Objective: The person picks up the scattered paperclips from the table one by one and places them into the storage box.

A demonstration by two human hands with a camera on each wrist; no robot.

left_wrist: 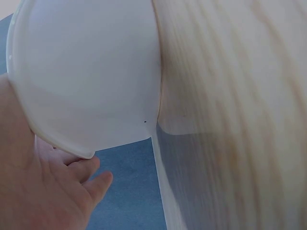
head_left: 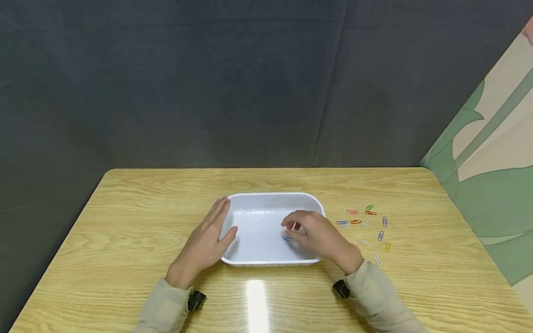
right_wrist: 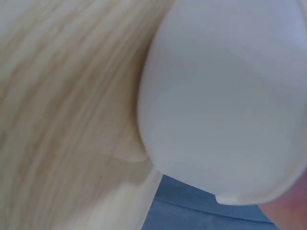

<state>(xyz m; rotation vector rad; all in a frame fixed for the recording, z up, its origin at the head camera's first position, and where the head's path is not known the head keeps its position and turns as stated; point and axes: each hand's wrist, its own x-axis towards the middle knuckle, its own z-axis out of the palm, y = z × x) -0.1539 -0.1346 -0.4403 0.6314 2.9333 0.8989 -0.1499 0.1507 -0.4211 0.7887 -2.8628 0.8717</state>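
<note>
In the head view I have a white tray (head_left: 260, 226) lying on the wooden table (head_left: 126, 227), around its middle from side to side and well in from the far edge. A blue paperclip (head_left: 287, 238) is in the tray, right of the middle, just below the thumb of the right hand (head_left: 314, 234). That hand reaches in over the tray's right rim with its fingers bent; I cannot tell whether they pinch anything or have let go. The left hand (head_left: 205, 241) lies along the tray's left rim, fingers straight and relaxed, thumb spread out over the inside. Scattered paperclips (head_left: 356, 221) in red, blue, green, yellow and white lie between the tray and the table's right edge. A dark cloth (head_left: 245, 78) hangs behind the far edge, and a painted panel (head_left: 509, 200) shows past the right one.

On my left wrist view, the tray's outer wall stands beside the wood, and the left hand is at its rim, the visible fingers loosely bent and ungripping.

My right wrist view is mostly the tray's outer wall; a blurred bit of the right hand shows by the rim, too little to read its fingers.
</note>
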